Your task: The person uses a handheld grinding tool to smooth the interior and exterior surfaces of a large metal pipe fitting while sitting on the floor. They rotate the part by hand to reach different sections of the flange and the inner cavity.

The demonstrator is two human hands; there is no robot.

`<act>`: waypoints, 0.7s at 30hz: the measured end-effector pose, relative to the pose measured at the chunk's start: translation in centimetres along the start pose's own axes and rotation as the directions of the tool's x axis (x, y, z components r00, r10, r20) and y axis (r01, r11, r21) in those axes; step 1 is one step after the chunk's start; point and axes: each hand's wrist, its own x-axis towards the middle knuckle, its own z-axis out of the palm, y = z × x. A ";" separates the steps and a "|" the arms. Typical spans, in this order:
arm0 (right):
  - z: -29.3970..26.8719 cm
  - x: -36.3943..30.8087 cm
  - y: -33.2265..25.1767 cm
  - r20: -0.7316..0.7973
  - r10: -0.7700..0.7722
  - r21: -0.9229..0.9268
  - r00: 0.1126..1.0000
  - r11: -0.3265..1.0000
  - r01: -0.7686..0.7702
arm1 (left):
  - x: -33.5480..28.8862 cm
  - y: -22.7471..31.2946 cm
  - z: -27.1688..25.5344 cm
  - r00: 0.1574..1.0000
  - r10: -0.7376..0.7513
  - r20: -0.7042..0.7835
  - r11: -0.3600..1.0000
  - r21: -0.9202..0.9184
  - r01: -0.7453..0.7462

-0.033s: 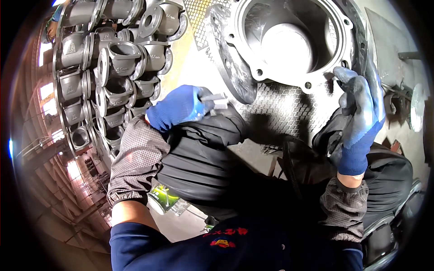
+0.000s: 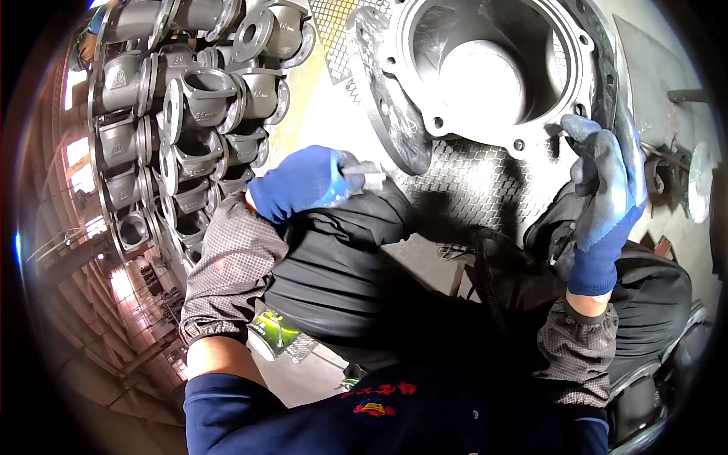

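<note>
My left hand [image 2: 299,180], in a blue knit glove, is above my left thigh with its fingers closed on a small pale rectangular piece [image 2: 371,179]. What the piece is cannot be made out. My right hand [image 2: 610,178], gloved in blue with a greyed palm, is at the lower right edge of a large grey cast valve body [image 2: 519,135]. One digit touches the round, bolt-holed flange there. Other fingers stretch up along the outside of the dark side flange, apart from one another. Inside the casting's wide bore is a brightly lit round surface.
Many smaller grey flanged valve castings [image 2: 203,97] are stacked at the left. Beneath the large casting lies textured metal mesh [image 2: 478,178]. A green tin [image 2: 271,334] stands beside my left leg. At the right are a grey panel [image 2: 656,76] and a round disc [image 2: 699,182].
My left hand has shifted slightly right and down, its fingers now covering more of the pale piece. My right hand stays at the casting's edge.
</note>
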 end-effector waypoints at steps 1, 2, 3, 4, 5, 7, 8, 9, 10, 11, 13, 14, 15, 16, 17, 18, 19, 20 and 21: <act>0.2 -0.2 -0.3 0.008 -0.020 -0.018 1.000 1.000 0.020 | -0.6 -0.6 0.6 0.991 0.117 -0.067 0.981 0.162 -0.105; 0.4 -0.3 -0.7 0.021 0.042 -0.005 0.999 0.999 -0.042 | -0.4 -0.4 0.8 0.995 0.094 -0.040 0.981 0.176 -0.086; 0.4 -0.5 -0.5 0.057 0.023 -0.052 0.998 0.998 -0.020 | -0.2 -0.1 0.8 0.997 0.071 -0.013 0.979 0.192 -0.068; 0.9 -1.1 0.0 0.116 -0.017 0.031 0.993 0.999 0.014 | -0.2 -0.3 1.0 0.993 0.106 -0.042 0.975 0.202 -0.096; 1.5 -1.6 0.3 0.169 -0.061 0.114 0.984 0.993 0.042 | -0.2 -0.6 1.1 0.987 0.144 -0.069 0.969 0.214 -0.126; 1.6 -3.0 -0.7 0.240 0.044 0.149 0.970 0.985 -0.081 | -0.6 -0.8 0.8 0.977 0.196 -0.081 0.965 0.192 -0.177; 0.8 -3.0 -1.3 0.258 -0.002 0.078 0.966 0.997 -0.018 | -1.0 -0.8 0.2 0.975 0.212 -0.066 0.967 0.157 -0.200; -0.5 -2.8 -2.4 0.274 -0.046 0.006 0.961 0.999 0.047 | -1.4 -1.1 -0.3 0.971 0.233 -0.048 0.966 0.124 -0.226; -2.6 -2.4 -3.9 0.268 -0.105 -0.084 0.958 0.988 0.132 | -1.4 -1.6 0.1 0.941 0.304 -0.148 0.937 0.222 -0.268; -5.5 -1.8 -5.5 0.265 -0.186 -0.163 0.946 0.958 0.234 | -1.6 -1.3 -0.7 0.952 0.275 -0.132 0.946 0.214 -0.244; -12.4 -0.4 -10.2 0.255 -0.334 -0.356 0.908 0.840 0.409 | -0.9 -0.6 -1.3 0.984 0.168 -0.059 0.985 0.049 -0.165; -15.7 -1.0 -13.8 0.205 -0.390 -0.499 0.898 0.747 0.438 | -0.2 -0.1 -1.7 0.962 0.260 -0.084 0.966 0.015 -0.260; -16.8 -0.9 -13.2 0.120 -0.424 -0.633 0.898 0.664 0.398 | -0.2 0.7 -1.9 0.996 0.090 0.023 0.990 -0.109 -0.087; -18.0 -0.7 -14.5 0.040 -0.469 -0.735 0.882 0.584 0.344 | -1.9 -1.6 -1.4 0.918 0.381 -0.107 0.916 0.180 -0.359; -18.0 -1.2 -13.6 -0.048 -0.546 -0.809 0.836 0.512 0.288 | -1.7 -1.3 -1.0 0.998 -0.011 -0.062 0.977 -0.212 -0.002; -20.0 -0.7 -10.6 -0.096 -0.487 -0.817 0.868 0.536 0.211 | -2.4 -1.2 -0.3 0.990 -0.113 -0.088 0.941 -0.331 0.077; -21.9 -1.0 -8.0 -0.190 -0.369 -0.769 0.910 0.631 0.096 | -1.7 -2.0 0.5 0.989 -0.070 -0.131 0.945 -0.326 0.024; -24.1 -1.5 -5.6 -0.285 -0.243 -0.711 0.927 0.702 -0.034 | -1.1 -1.2 0.8 0.987 -0.098 -0.128 0.943 -0.330 0.051; -26.5 -2.3 -1.4 -0.361 -0.120 -0.485 0.925 0.871 -0.076 | -0.5 -0.2 1.0 0.983 -0.132 -0.124 0.940 -0.331 0.084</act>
